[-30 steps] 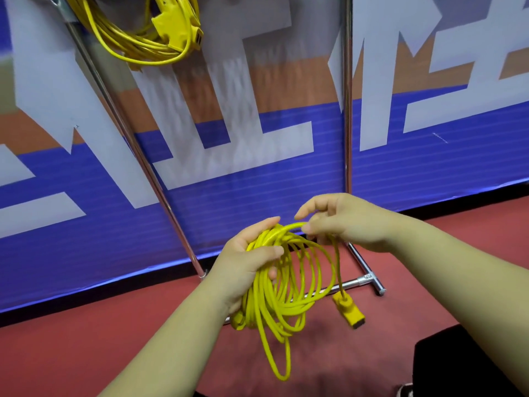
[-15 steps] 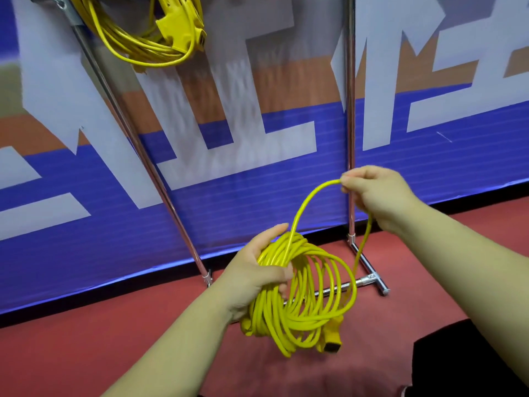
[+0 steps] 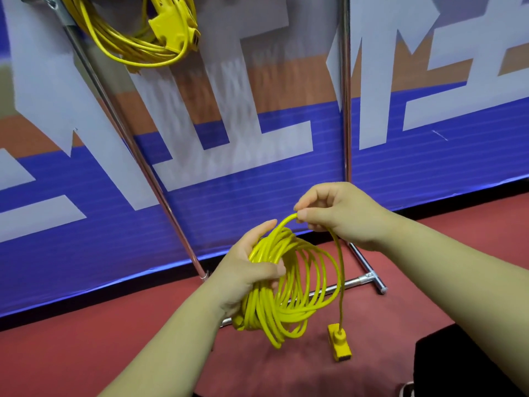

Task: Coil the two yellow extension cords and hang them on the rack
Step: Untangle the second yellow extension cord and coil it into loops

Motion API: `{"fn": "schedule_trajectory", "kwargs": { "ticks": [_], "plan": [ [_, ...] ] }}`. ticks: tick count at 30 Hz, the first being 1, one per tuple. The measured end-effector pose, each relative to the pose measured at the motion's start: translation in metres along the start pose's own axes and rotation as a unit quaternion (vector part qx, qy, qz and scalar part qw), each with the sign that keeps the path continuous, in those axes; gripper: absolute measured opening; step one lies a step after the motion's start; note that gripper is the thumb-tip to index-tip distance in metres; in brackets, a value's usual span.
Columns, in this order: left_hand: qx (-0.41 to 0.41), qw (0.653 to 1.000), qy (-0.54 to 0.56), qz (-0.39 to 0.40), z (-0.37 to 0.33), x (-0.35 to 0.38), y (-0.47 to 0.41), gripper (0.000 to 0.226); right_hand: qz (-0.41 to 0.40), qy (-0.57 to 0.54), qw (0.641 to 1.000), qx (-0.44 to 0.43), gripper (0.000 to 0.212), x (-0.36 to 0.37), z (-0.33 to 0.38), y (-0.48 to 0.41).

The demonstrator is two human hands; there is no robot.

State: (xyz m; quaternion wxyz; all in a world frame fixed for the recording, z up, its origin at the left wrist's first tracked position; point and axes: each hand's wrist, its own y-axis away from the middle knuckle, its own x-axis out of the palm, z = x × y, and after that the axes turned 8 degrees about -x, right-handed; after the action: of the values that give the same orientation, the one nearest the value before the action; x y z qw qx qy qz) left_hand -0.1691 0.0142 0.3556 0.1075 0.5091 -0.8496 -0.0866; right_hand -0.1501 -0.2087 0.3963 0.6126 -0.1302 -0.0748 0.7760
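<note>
Yellow cord point(image 3: 267, 309) with a smooth plastic-looking jacket. It is gathered in many loops in the left hand point(image 3: 246, 270), in front of the rack point(image 3: 346, 110) and above the red floor point(image 3: 86, 353).

- Left fingers point(image 3: 262, 229) and thumb are wrapped round the top of the bundle; the loops hang free below.
- Right hand point(image 3: 337, 213) pinches the loose tail between thumb and forefinger, just beside the top of the coil.
- From the pinch the tail drops straight to the plug point(image 3: 339, 345), low near the floor. Touching or not, cannot tell.
- The other cord point(image 3: 143, 54) is already coiled and hangs at the rack's upper left.

Handling, as judged:
- Light and limp, with a little spring. The loops fan apart rather than lying flat, so they would likely spill if the left grip slackens.
- The jacket probably slides easily.
- The plug is the one real weight and will swing.
- Best hold is the whole bundle at its top in one fist, tail tucked in.

Hard to see:
- The rack's top bar is cut off by the frame edge, so what carries the hung cord is not shown.
- The left palm is hidden behind the loops.
- A yellow lump at the coil's lower left may be the other end; unclear.
</note>
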Motion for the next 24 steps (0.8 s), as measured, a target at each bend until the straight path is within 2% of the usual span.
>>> {"fn": "schedule_trajectory", "kwargs": {
  "ticks": [3,5,7,12,17,20,22,24],
  "plan": [
    [-0.002,1.000,-0.030,0.003,0.001,0.006,0.001,0.091,-0.085,-0.017,0.996,-0.024,0.011,0.006,-0.006,-0.007],
    [0.001,1.000,-0.026,-0.003,0.000,0.009,0.002,0.094,-0.109,-0.007,0.994,-0.027,0.012,0.005,-0.010,-0.011],
    [0.010,1.000,0.007,-0.009,-0.004,0.008,0.005,0.097,-0.096,-0.018,0.995,-0.006,0.010,0.001,-0.014,-0.011],
    [0.054,0.992,0.115,0.016,-0.029,0.000,0.018,0.096,0.029,-0.007,0.999,0.044,0.012,-0.007,-0.017,-0.009],
    [0.094,0.990,0.106,-0.003,-0.041,-0.014,0.029,0.078,-0.013,0.004,0.999,0.040,0.013,-0.011,-0.024,-0.011],
    [0.105,0.988,0.107,-0.021,-0.044,-0.022,0.034,0.073,-0.010,0.020,0.995,0.098,0.013,-0.014,-0.041,-0.010],
    [0.109,0.988,0.108,-0.024,-0.045,-0.028,0.037,0.070,-0.001,-0.010,0.991,0.137,0.011,-0.009,-0.054,-0.011],
    [0.120,0.987,0.103,-0.023,-0.047,-0.034,0.040,0.069,-0.009,-0.022,0.986,0.164,0.019,-0.003,-0.066,-0.014]
  ]
}}
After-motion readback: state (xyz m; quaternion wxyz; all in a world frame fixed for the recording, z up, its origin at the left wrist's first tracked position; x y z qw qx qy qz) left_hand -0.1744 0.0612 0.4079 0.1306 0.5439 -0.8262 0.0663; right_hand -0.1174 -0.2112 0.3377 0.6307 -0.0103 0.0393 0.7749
